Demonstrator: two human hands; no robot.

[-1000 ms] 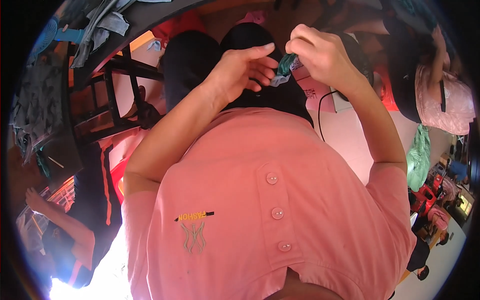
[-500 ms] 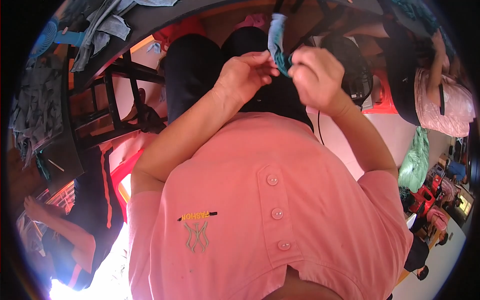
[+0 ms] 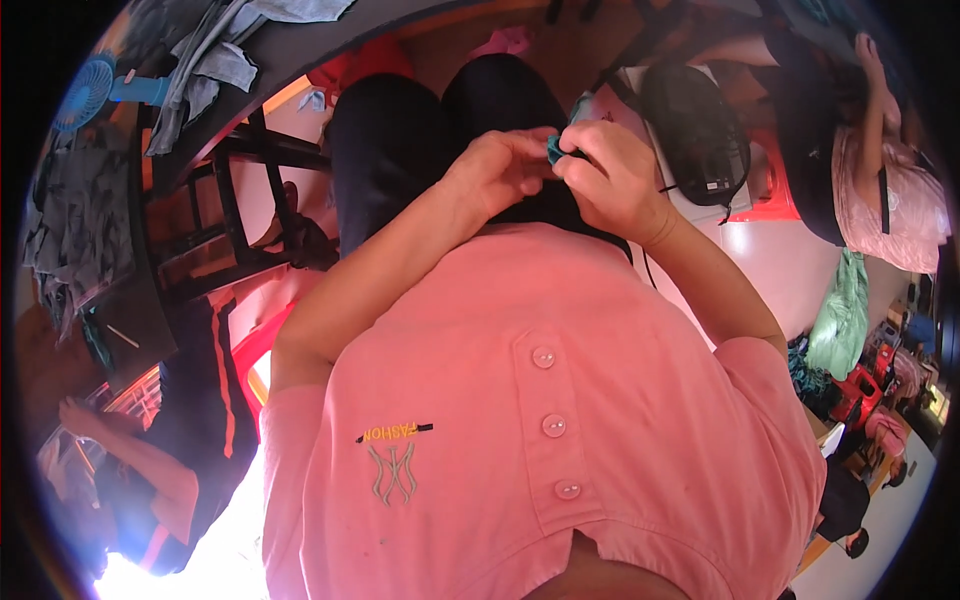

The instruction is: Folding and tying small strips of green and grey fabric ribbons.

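Note:
A small twisted piece of teal cloth (image 3: 555, 150) sits between my two hands, above my dark-trousered lap. My right hand (image 3: 615, 180) is closed on it, thumb and fingers pinching its end. From the left, my left hand (image 3: 495, 175) reaches it with the fingertips pressed to its near edge, the other fingers loosely curled. A paler blue-grey end of the cloth (image 3: 580, 106) shows beyond my right knuckles. The rest of the cloth is hidden by the fingers.
A dark table (image 3: 300, 45) at the far left bears grey cloth pieces (image 3: 225, 65) and a small blue fan (image 3: 88, 92). A black bag (image 3: 695, 135) lies by a red stool (image 3: 768, 175) on the right. Co-workers sit on both sides; green cloth (image 3: 840, 315) hangs at right.
My hands have come closer together, the right one moving left. The cloth strip that stuck out beyond them is now mostly hidden behind the right hand.

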